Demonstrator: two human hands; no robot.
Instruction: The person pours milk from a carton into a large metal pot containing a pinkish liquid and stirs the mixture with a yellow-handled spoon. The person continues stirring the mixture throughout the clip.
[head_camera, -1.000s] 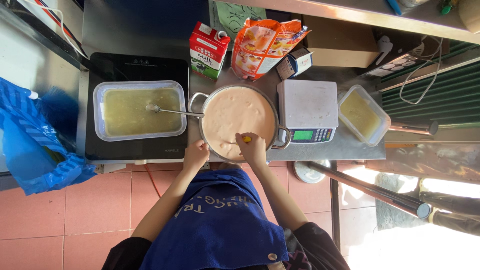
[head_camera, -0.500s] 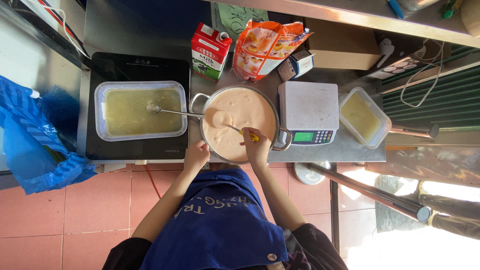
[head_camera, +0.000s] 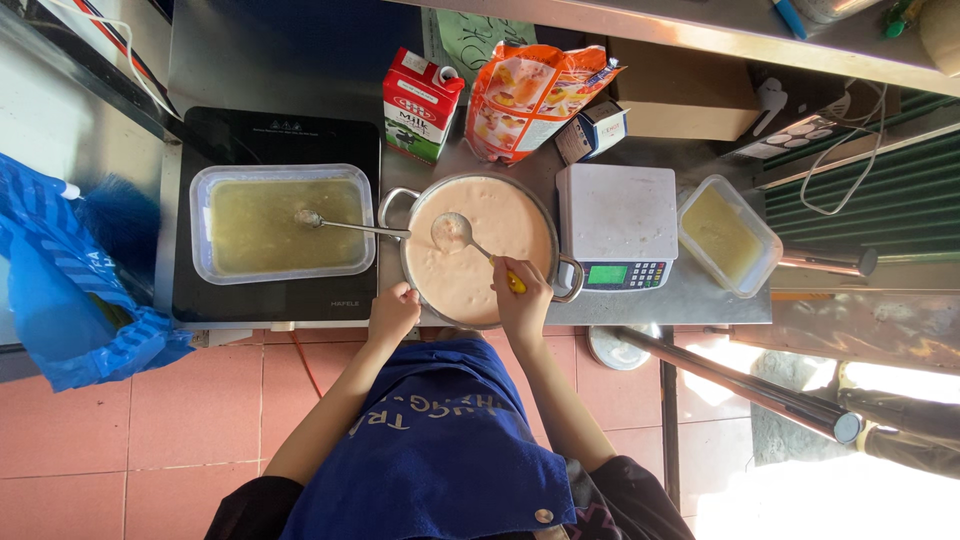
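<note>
Ladle (head_camera: 455, 232) in right hand (head_camera: 522, 305), round metal pot (head_camera: 478, 250), creamy pink batter, left hand (head_camera: 393, 312) on rim

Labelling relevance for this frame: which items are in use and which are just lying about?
In use:
right hand
yellow-handled ladle
pot of pinkish batter
left hand at the pot rim

Lying about:
tub of green liquid with spoon
milk carton
orange bag
scale
small tub

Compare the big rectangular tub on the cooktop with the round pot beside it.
The tub is rectangular clear plastic holding yellow-green liquid; the pot is round metal with side handles, holding pale pink cream. A spoon rests unattended in the tub; the right hand holds a ladle over the pot, and the left hand touches its rim. Both are nearly full.
</note>
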